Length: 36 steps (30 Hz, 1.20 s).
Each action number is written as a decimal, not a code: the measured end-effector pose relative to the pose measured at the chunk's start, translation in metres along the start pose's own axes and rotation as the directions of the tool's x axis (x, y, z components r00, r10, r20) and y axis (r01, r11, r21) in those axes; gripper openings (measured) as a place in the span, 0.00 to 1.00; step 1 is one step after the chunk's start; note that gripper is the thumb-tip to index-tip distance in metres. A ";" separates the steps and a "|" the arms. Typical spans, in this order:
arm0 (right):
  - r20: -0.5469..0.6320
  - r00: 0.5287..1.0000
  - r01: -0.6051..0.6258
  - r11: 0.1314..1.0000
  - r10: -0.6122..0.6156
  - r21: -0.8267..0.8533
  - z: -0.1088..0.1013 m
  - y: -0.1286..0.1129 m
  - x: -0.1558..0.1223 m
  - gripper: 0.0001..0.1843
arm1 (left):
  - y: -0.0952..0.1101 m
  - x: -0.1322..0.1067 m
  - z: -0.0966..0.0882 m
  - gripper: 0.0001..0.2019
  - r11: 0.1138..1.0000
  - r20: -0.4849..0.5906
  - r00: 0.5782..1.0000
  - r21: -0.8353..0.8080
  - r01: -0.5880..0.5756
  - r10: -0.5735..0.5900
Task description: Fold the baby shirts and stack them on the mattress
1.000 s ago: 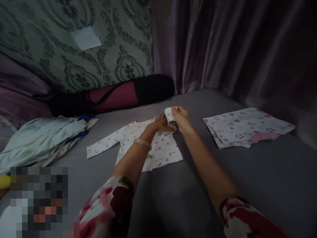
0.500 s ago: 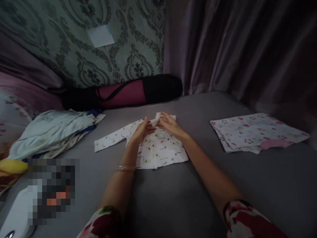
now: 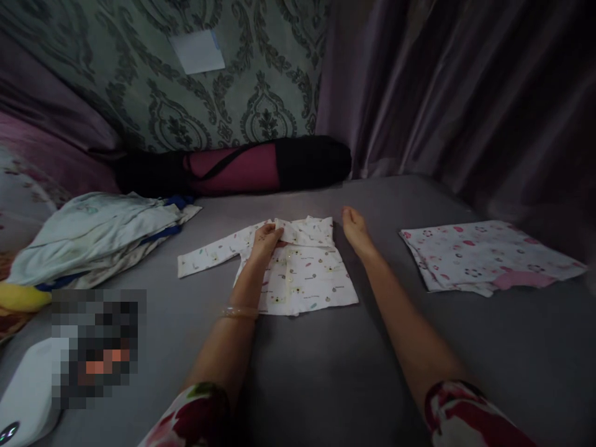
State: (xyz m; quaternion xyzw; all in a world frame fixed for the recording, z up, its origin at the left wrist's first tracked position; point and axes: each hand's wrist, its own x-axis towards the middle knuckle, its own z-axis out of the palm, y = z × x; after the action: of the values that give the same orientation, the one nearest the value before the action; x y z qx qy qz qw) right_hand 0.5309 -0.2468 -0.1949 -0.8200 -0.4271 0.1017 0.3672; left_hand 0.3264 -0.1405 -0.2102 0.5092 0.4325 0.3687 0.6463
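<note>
Patterned shirt (image 3: 321, 282) at centre frame, presumably light, limp, best gripped at cuff or hem; left hand (image 3: 267, 239) pinches the folded sleeve (image 3: 310, 233) end, right hand (image 3: 356, 230), right of centre, loosely curled, apparently empty.

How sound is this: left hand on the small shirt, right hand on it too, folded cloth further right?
Wrong on the right hand: the head view shows it apart from the small shirt, to its right. The left hand and folded cloth are as you say.

A shirt (image 3: 316, 279) lies on the bed (image 3: 326, 372), clothes pile (image 3: 97, 230) left, cloth (image 3: 479, 251) right, bag (image 3: 242, 169) behind.
</note>
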 end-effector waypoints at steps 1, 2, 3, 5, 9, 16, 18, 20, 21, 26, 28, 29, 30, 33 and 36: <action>0.022 0.999 0.025 0.998 -0.024 -0.056 0.006 0.001 -0.003 0.29 | 0.000 0.000 0.000 0.06 1.000 -0.002 1.000 0.009 -0.014 0.014; 0.053 0.997 0.058 0.995 -0.053 -0.084 0.012 0.000 -0.007 0.28 | 0.000 -0.001 -0.001 0.06 0.999 -0.005 1.000 0.025 -0.024 0.024; 0.087 0.992 0.095 0.990 -0.086 -0.106 0.017 -0.001 -0.011 0.28 | 0.000 -0.002 -0.001 0.05 0.998 -0.011 0.999 0.050 -0.031 0.032; 0.158 0.976 0.182 0.963 -0.152 -0.198 0.026 -0.004 -0.021 0.28 | 0.001 -0.004 -0.002 0.04 0.992 -0.026 0.999 0.122 -0.038 0.041; 0.241 0.954 0.255 0.908 -0.179 -0.334 0.031 -0.006 -0.032 0.32 | 0.004 -0.008 -0.005 0.14 0.965 -0.090 0.994 0.262 -0.029 0.054; 0.283 0.950 0.243 0.884 -0.133 -0.400 0.031 -0.002 -0.031 0.35 | 0.003 -0.010 -0.014 0.31 0.735 0.057 0.959 0.630 -0.249 0.276; 0.301 0.949 0.220 0.886 -0.097 -0.407 0.031 -0.003 -0.030 0.36 | 0.000 -0.008 -0.017 0.24 0.632 0.109 0.948 0.722 -0.282 0.299; 0.323 0.944 0.209 0.887 -0.073 -0.411 0.030 -0.003 -0.029 0.36 | -0.004 -0.004 -0.020 0.20 0.561 0.134 0.947 0.777 -0.284 0.293; 0.333 0.941 0.206 0.887 -0.064 -0.413 0.030 -0.004 -0.029 0.36 | -0.005 -0.002 -0.021 0.19 0.539 0.142 0.948 0.794 -0.280 0.283; 0.337 0.940 0.206 0.874 -0.052 -0.439 0.025 -0.006 -0.028 0.35 | -0.005 -0.001 -0.024 0.17 0.415 0.164 0.945 0.868 -0.274 0.282; 0.289 0.946 0.270 0.845 -0.144 -0.461 0.024 -0.011 -0.030 0.34 | -0.002 -0.005 -0.020 0.16 0.335 0.178 0.898 0.884 -0.325 0.401; 0.262 0.943 0.311 0.826 -0.206 -0.469 0.024 -0.014 -0.032 0.34 | -0.001 -0.007 -0.015 0.17 0.290 0.221 0.859 0.877 -0.382 0.462; 0.243 0.933 0.352 0.807 -0.265 -0.473 0.025 -0.016 -0.033 0.34 | -0.001 -0.009 -0.011 0.18 0.241 0.288 0.815 0.859 -0.452 0.502; 0.263 0.908 0.415 0.784 -0.326 -0.461 0.031 -0.020 -0.037 0.35 | -0.007 -0.014 0.005 0.22 0.102 0.493 0.751 0.803 -0.587 0.438; 0.339 0.908 0.391 0.794 -0.248 -0.465 0.036 -0.015 -0.036 0.36 | -0.019 -0.018 0.015 0.28 0.004 0.500 0.821 0.854 -0.521 0.276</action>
State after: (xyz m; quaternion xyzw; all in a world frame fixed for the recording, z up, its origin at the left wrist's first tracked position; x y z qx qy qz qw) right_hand 0.4817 -0.2510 -0.2152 -0.7830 -0.6160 0.0246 0.0826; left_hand 0.3350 -0.1662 -0.2240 0.9328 0.3362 0.1145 0.0610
